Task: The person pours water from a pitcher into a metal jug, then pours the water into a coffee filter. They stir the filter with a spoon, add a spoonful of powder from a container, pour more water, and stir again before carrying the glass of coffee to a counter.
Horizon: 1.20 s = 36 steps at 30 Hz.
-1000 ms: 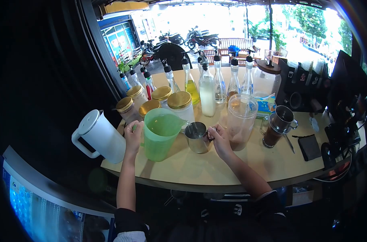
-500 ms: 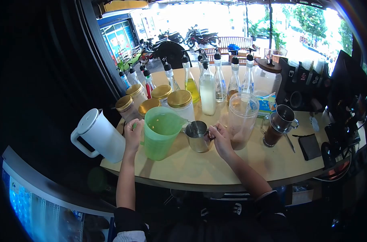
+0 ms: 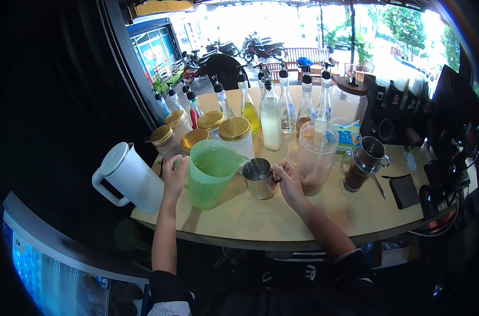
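Note:
My left hand [image 3: 175,173] is closed round the handle side of a translucent green plastic pitcher [image 3: 210,187], which tilts slightly to the right. Its spout reaches over the rim of a steel milk jug [image 3: 259,187], and clear liquid seems to run from it into the jug. On the jug's right, my right hand [image 3: 288,180] grips the handle with the fingers wrapped round it. A tall clear plastic container [image 3: 317,163] stands just beyond my right hand.
A white lidded jug [image 3: 131,176] stands at left. Behind are gold-lidded jars [image 3: 234,129] and several pump bottles [image 3: 271,118]. At right are a metal drip filter on a glass cup [image 3: 358,174], a dark pouch [image 3: 404,191] and a lidded glass jar [image 3: 349,102].
Almost nothing differs. The green pitcher may have shifted very slightly; both hands keep their hold, and the steel milk jug stays in about the same place.

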Motion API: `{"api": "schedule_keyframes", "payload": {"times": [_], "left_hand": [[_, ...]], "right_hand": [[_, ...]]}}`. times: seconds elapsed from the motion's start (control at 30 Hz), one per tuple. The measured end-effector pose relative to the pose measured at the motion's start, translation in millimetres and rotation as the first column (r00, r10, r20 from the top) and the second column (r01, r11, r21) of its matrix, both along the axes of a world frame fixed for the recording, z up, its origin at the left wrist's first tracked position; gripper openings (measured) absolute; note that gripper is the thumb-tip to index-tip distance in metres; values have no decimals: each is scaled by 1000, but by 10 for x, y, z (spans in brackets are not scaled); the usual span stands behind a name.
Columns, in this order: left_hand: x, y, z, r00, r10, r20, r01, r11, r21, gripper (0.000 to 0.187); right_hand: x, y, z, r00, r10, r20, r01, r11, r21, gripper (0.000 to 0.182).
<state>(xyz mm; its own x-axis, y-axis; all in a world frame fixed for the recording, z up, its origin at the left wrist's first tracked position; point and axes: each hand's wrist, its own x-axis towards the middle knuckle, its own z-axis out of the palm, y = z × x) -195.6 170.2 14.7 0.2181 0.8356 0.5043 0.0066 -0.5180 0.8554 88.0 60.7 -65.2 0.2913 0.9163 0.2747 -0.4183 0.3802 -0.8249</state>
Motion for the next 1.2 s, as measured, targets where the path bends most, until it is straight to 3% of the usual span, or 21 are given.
{"api": "schedule_keyframes", "payload": {"times": [1.2], "left_hand": [[51,24,-12,1000,-17,-20,18,998,56,39]], "right_hand": [[42,43,-81,998,56,-8,-56,998,-4,13]]}}
